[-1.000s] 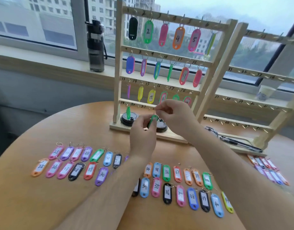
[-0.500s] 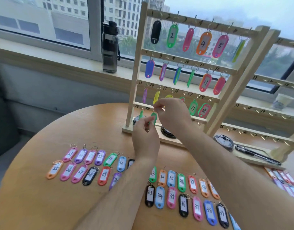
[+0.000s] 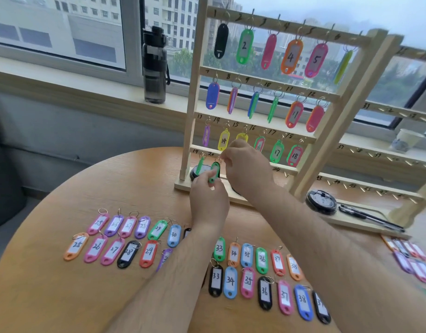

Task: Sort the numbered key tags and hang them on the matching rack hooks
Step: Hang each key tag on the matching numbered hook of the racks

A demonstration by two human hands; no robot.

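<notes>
Green key tag (image 3: 215,171) is up at the lowest bar of the wooden rack (image 3: 191,104), under the mark 20, just right of another green tag (image 3: 200,164) hanging at 19. I have the left hand (image 3: 208,200) pinching the tag's bottom end, thumb and fingers curled on it. I have the right hand (image 3: 245,169) just above, fingertips curled and pinching the tag's metal ring (image 3: 218,161) at the bar. I can't tell if the ring is on the hook.

The three bars above carry tags at every mark: 1 to 6, 7 to 12, 13 to 18. The yellow tag at 15 (image 3: 242,137) is half hidden behind the right hand.

The rack stands at the far side of the round wooden surface (image 3: 50,296). Loose tags lie flat on it in double rows. The left group (image 3: 112,239) is marked 25 to 30. The middle group (image 3: 262,272), between and beside my forearms, is marked 33 upward. A third group (image 3: 411,258) lies at the right edge, too blurred to read.

A second rack (image 3: 399,111) stands to the right, marked 31 upward, with a black round lid (image 3: 321,202) and pens (image 3: 370,218) on its base. A dark water bottle (image 3: 155,66) and a paper cup (image 3: 405,140) sit on the window sill (image 3: 63,78).
</notes>
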